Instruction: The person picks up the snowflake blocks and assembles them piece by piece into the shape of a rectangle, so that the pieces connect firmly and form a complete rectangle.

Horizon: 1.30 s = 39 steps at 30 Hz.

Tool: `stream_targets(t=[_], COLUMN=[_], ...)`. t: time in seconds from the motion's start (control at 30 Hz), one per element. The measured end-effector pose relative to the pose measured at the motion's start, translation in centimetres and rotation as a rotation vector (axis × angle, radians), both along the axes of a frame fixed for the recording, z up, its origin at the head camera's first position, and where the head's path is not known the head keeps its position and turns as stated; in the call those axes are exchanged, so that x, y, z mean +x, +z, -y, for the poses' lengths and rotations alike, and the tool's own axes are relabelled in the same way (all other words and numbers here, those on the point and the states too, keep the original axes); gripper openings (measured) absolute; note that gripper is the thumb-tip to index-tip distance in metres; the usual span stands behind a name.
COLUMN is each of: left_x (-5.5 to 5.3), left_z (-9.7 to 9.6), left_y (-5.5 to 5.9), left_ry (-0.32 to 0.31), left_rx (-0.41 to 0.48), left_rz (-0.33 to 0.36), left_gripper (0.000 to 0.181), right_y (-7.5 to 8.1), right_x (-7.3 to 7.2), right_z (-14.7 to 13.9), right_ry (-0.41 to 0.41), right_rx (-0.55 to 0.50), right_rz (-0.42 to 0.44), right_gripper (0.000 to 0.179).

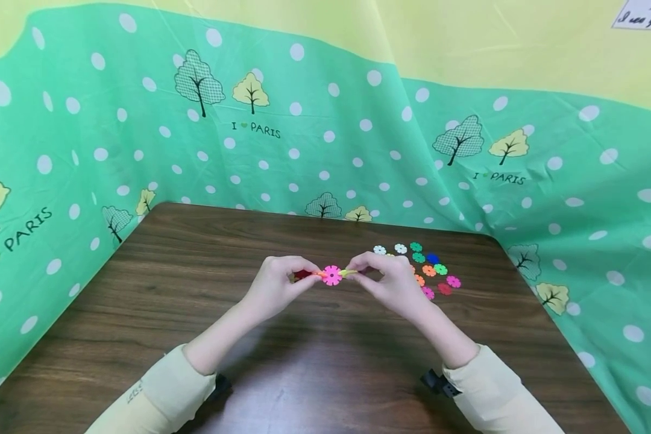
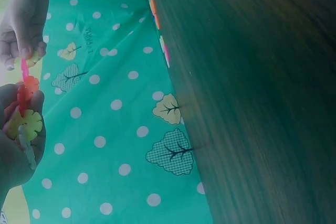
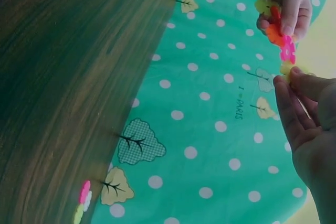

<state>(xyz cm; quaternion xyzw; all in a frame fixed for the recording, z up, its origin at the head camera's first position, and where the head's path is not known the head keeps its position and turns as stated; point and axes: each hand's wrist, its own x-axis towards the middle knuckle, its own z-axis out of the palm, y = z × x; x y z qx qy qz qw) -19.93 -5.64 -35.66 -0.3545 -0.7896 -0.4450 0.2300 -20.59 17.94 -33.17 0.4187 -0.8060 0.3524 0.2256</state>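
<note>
Okay, forearms (image 1: pixel 225 334) angle inward; left hand (image 1: pixel 275 286) pinches the chain's orange disc (image 3: pixel 274 34), right hand (image 1: pixel 395 286) pinches its yellow disc (image 1: pixel 348 273), thumb against fingers. Chain (image 1: pixel 333 275) spans between both, raised above table (image 1: pixel 195 259). Loose discs (image 1: pixel 429 270) lie beyond right hand; cloth (image 1: pixel 325 135) behind.

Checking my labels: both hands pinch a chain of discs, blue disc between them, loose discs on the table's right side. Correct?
One fix: the disc between the left hand and right hand is pink, not blue, as the head view shows. The rest stands.
</note>
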Motion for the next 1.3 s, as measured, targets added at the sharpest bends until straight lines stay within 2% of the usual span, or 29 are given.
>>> stream_targets(t=[0.17,0.4,0.6,0.8,0.97,1.3], left_x=[0.0,-0.1,-0.2,-0.1,0.0,0.0], left_z=[0.1,0.1,0.1,0.3,0.7,1.5], left_y=[-0.1,-0.2,-0.1,-0.1,-0.2,-0.2], left_ry=[-0.002,-0.015,0.011,0.034,0.048,0.064], left_rx=[-0.004,0.009,-0.012,-0.021,-0.030,-0.038], left_rz=[-0.019,-0.009,0.007,0.027,0.052,0.083], left_gripper=[0.007,0.009,0.009,0.009,0.009,0.010], right_y=[-0.3,0.1,0.3,0.6,0.8,-0.2], right_x=[0.2,0.0,-0.4,-0.9,-1.8,-4.1], right_z=[0.2,0.1,-0.3,-1.9,-4.0,-8.5], right_ry=[-0.004,0.031,0.047,-0.013,-0.073,-0.148], right_rx=[0.022,0.002,0.022,0.116,0.214,0.331], right_rz=[0.007,0.027,0.016,0.033,0.094,0.107], right_gripper=[0.018,0.020,0.025,0.044,0.056,0.070])
